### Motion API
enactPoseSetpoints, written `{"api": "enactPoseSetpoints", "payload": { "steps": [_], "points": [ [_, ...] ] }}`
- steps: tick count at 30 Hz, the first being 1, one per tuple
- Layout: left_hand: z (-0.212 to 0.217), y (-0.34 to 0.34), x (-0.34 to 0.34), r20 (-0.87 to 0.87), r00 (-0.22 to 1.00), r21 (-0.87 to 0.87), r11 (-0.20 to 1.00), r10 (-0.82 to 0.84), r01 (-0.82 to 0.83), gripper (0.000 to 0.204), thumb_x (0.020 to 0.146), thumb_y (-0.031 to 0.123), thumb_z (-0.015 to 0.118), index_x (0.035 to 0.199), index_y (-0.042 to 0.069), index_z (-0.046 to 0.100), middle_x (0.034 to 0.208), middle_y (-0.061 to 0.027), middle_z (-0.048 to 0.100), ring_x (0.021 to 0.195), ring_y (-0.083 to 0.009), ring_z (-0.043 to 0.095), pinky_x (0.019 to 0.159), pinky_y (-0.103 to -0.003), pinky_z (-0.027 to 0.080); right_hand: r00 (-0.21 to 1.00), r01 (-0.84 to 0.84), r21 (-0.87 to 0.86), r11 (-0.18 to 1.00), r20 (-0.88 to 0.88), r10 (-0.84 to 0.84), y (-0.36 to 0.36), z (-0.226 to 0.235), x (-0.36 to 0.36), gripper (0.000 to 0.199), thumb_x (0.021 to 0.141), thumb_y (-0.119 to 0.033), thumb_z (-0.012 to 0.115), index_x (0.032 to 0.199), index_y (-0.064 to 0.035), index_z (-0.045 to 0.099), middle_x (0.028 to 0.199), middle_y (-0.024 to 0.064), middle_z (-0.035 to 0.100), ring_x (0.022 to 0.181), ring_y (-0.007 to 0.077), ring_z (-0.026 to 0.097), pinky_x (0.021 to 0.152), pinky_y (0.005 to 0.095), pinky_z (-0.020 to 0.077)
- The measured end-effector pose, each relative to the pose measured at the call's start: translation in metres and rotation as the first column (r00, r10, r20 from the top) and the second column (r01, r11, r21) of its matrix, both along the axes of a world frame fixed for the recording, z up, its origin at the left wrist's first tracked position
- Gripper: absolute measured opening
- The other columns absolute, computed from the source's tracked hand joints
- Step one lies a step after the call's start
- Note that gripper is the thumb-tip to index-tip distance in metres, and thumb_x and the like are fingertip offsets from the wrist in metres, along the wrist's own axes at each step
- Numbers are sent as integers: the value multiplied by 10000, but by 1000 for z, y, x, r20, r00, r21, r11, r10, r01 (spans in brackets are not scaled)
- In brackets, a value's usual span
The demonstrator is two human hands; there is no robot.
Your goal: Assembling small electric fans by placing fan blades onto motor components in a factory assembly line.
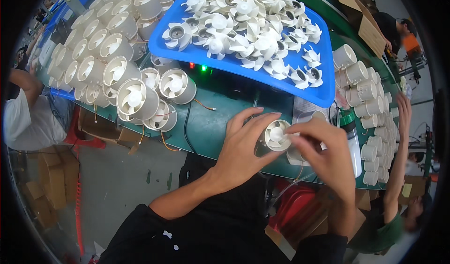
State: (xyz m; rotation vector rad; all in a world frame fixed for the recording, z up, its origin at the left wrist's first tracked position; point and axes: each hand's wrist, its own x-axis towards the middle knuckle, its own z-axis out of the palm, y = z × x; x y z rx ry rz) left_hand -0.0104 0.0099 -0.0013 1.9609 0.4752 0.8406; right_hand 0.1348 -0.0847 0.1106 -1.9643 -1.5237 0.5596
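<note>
Both hands were wrapped around one small cream fan unit [276, 135], a round housing with a white impeller sitting in its mouth, held just above the near edge of the green worktop [211, 123]. The left hand [243, 147] cupped it from the left side, fingers curled round the housing and thumb tucked underneath. The right hand [328, 151] came in from the right with fingertips pinched on the rim, so it was a closed two-handed hold on that fan, not a loose one.

Just right of the grip stood a bottle with a green cap [349, 132], partly behind the right hand. Just beyond the grip sat a black box with red and green lights [225, 83]. Up and to the left of the hold, a cluster of finished fans [140, 95] lay on their sides, orange wires trailing off them, with more stacked behind. Further back, straight past the black box, a blue tray [323, 93] was heaped with loose white impellers [248, 25]. Off to the right of the tray, rows of empty cream housings [370, 109] ran along the bench, and another person's arm [398, 161] reached up over them. Another person in a white shirt [28, 118] sat far left.
</note>
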Motion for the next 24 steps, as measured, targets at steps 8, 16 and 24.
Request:
{"api": "enactPoseSetpoints", "payload": {
  "steps": [8,16,24],
  "points": [
    [0,8,-1,2,999,-31,998,48,-48,665,682,113,846,1292,79,584,1264,-111,588,1241,-312,483,1051,-412,394,963,264,354,897,-52,-263,-8,25,21,532,1027,-271,491,543,-50,475,501,-15,417,469,57,325,461,255,207],
    [-28,-6,13,206,978,74,996,25,-41,437,732,161,800,1132,110,633,1282,-116,541,1279,-336,441,1066,-467,352,838,487,462,741,-9,-545,-106,-29,18,416,997,-247,586,681,23,612,573,69,516,526,136,444,502,316,374],
    [-2,-12,-12,367,927,-155,977,-78,143,797,720,156,831,1405,54,437,1376,-144,468,1339,-327,383,1114,-427,321,395,743,621,250,-104,-913,-125,-122,20,506,1019,-321,557,704,61,657,588,95,547,544,209,437,541,378,404]
  ]
}}
